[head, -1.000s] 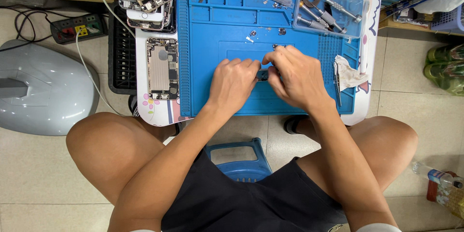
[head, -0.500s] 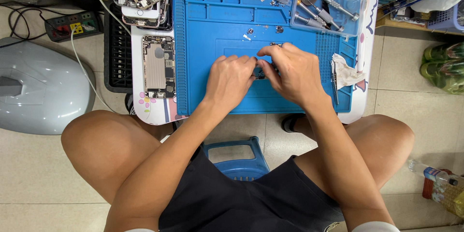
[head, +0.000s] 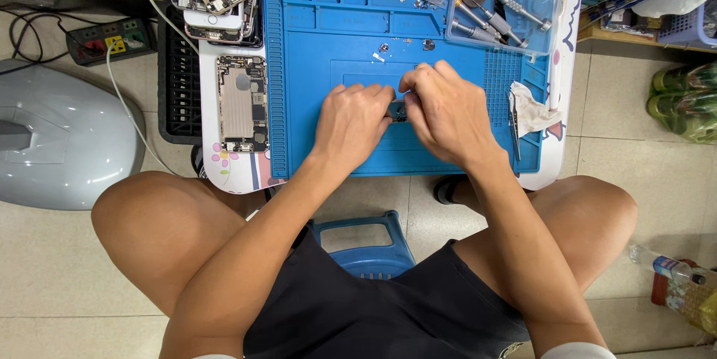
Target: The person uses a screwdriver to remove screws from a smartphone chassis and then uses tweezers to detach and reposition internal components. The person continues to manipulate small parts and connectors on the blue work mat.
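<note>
Dark and small, the part (head: 397, 112) lies on the blue mat (head: 328, 67), pinched between both hands' fingertips and mostly hidden by them. The left hand (head: 352, 121) grips it from the left, fingers curled; the right hand (head: 447, 111) closes over it from the right. An opened phone (head: 240, 103) lies left of the mat, a crumpled wipe (head: 532, 108) right.
</note>
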